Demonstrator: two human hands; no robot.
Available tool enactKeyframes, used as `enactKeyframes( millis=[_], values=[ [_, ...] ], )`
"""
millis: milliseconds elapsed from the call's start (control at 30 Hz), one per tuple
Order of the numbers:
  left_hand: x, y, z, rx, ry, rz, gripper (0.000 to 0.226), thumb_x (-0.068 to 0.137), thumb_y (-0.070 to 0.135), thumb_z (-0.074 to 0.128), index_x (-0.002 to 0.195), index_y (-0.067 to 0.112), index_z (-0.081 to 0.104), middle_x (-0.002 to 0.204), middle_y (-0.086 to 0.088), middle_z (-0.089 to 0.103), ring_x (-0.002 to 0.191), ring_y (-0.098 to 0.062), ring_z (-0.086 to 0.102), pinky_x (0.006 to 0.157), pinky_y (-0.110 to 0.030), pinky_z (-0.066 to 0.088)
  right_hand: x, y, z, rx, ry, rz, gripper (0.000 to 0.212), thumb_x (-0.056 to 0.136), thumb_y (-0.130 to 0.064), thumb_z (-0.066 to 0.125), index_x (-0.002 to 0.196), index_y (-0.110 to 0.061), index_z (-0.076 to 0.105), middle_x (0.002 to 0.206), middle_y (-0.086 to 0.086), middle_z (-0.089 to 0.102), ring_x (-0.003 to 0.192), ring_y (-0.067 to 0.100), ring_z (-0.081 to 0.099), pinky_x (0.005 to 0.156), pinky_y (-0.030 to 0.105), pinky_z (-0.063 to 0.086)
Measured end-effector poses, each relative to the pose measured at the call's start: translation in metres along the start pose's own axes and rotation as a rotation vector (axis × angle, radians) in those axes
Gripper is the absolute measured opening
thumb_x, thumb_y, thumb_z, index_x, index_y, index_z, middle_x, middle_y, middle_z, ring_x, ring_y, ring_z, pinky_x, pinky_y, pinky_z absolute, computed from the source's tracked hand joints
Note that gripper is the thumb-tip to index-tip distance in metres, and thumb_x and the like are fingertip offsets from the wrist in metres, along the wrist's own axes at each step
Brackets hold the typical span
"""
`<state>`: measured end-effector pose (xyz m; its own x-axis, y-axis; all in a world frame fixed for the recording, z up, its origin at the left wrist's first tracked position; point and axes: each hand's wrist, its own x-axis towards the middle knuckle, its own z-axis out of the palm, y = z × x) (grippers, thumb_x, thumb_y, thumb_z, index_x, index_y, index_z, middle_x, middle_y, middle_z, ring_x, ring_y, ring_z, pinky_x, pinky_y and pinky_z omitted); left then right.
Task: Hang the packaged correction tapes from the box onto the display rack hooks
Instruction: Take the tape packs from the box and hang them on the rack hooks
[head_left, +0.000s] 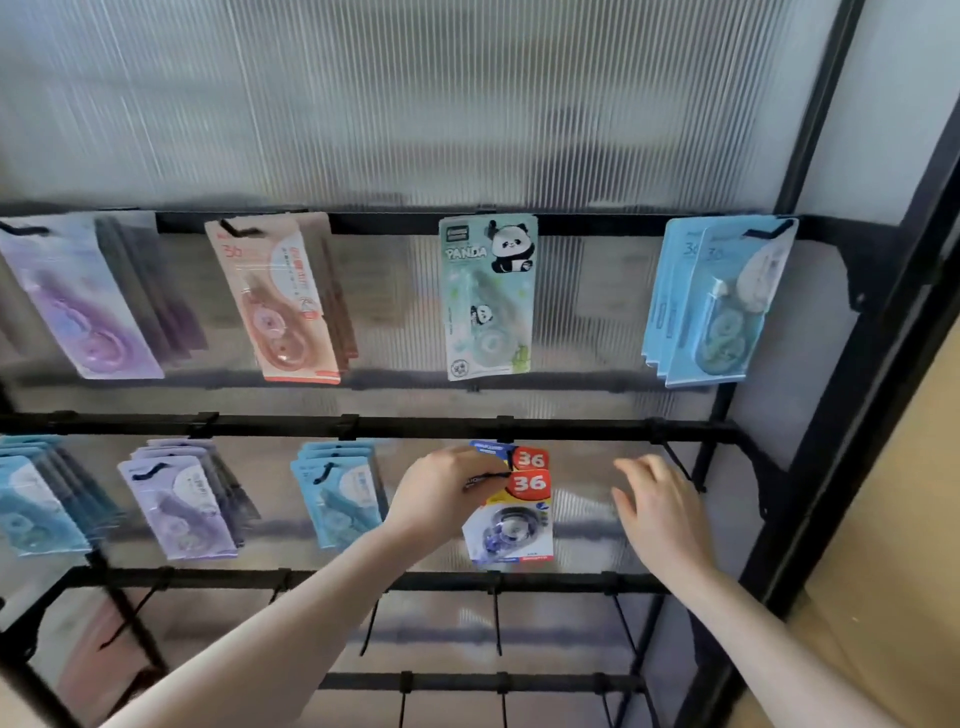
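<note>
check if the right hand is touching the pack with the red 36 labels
Apart. The head view shows the right hand open in the air, with bare backing panel plainly visible between it and the red 36 pack, which the left hand pinches.

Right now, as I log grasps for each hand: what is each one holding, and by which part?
The left hand pinches the "36" correction tape package at its top left corner, by the hook. The right hand holds nothing, fingers spread.

Panda pack on upper bar, above "36" packs; bare hook right.
</note>
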<state>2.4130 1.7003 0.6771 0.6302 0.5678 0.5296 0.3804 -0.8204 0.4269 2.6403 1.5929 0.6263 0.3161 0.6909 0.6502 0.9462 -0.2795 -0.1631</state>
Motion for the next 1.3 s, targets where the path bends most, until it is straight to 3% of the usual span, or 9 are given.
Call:
enactKeyframes(
  millis=[167,300,467,667,867,1067,1200,1300],
  values=[
    [0.006,0.001,0.022,0.04,-0.049,-0.032,0.028,0.083,0.038,0.055,0.095,0.021,0.073,0.091,0.002,0.069,0.08,-0.019,0.062,0.066,-0.034,0.05,0.004,0.01,0.008,0.031,-0.029,-0.012,0.032,0.07,-0.009,0.078,0.101,-0.008,0.068,0.091,0.009,0.063,0.081,0.029,0.063,0.067,0.038,0.054],
    [0.008,-0.001,0.029,0.056,-0.113,0.012,0.036,0.087,0.036,0.043,0.101,0.015,0.07,0.094,-0.002,0.068,0.082,-0.021,0.062,0.068,-0.035,0.051,0.006,0.014,0.015,0.054,-0.056,-0.014,0.031,0.074,-0.012,0.075,0.104,-0.009,0.067,0.095,0.009,0.063,0.086,0.028,0.061,0.072,0.039,0.053],
    [0.011,-0.01,0.03,0.11,-0.139,0.046,0.038,0.09,0.03,0.039,0.11,0.013,0.066,0.102,-0.005,0.066,0.087,-0.023,0.062,0.071,-0.034,0.051,0.006,0.017,0.03,0.069,-0.082,-0.026,0.032,0.071,-0.01,0.076,0.102,-0.009,0.068,0.091,0.009,0.062,0.081,0.03,0.061,0.067,0.041,0.053],
    [0.018,-0.019,0.04,0.266,-0.048,0.107,0.02,0.081,0.018,0.058,0.095,0.015,0.071,0.086,-0.004,0.066,0.069,-0.025,0.063,0.051,-0.027,0.046,0.002,0.015,0.042,0.067,-0.082,-0.046,0.037,0.06,-0.01,0.084,0.094,-0.011,0.071,0.085,0.007,0.064,0.074,0.027,0.064,0.056,0.033,0.053],
    [0.034,-0.028,0.046,0.326,-0.021,0.177,0.02,0.076,0.015,0.062,0.093,0.012,0.072,0.091,-0.006,0.066,0.078,-0.024,0.064,0.057,-0.03,0.053,0.003,0.022,0.051,0.083,-0.097,-0.052,0.036,0.062,-0.011,0.083,0.095,-0.012,0.07,0.088,0.006,0.063,0.076,0.024,0.064,0.058,0.031,0.053],
    [0.039,-0.032,0.049,0.303,-0.036,0.178,0.029,0.085,0.027,0.048,0.097,0.012,0.07,0.096,-0.006,0.067,0.08,-0.025,0.065,0.056,-0.034,0.055,-0.002,0.029,0.059,0.083,-0.119,-0.043,0.037,0.066,-0.012,0.081,0.101,-0.014,0.069,0.092,0.006,0.064,0.081,0.024,0.065,0.063,0.031,0.054],
    [0.038,-0.034,0.051,0.324,-0.003,0.2,0.019,0.079,0.009,0.065,0.097,0.01,0.07,0.094,-0.007,0.068,0.078,-0.027,0.064,0.056,-0.037,0.056,-0.005,0.028,0.06,0.098,-0.13,-0.041,0.037,0.068,-0.011,0.079,0.103,-0.013,0.069,0.093,0.005,0.064,0.082,0.023,0.064,0.065,0.032,0.054],
    [0.035,-0.036,0.05,0.341,0.021,0.238,0.02,0.083,0.013,0.056,0.096,0.011,0.071,0.094,-0.006,0.068,0.079,-0.026,0.064,0.061,-0.033,0.056,-0.009,0.025,0.061,0.091,-0.128,-0.053,0.037,0.065,-0.011,0.081,0.1,-0.011,0.069,0.09,0.006,0.064,0.079,0.024,0.064,0.062,0.034,0.055]
  ],
)
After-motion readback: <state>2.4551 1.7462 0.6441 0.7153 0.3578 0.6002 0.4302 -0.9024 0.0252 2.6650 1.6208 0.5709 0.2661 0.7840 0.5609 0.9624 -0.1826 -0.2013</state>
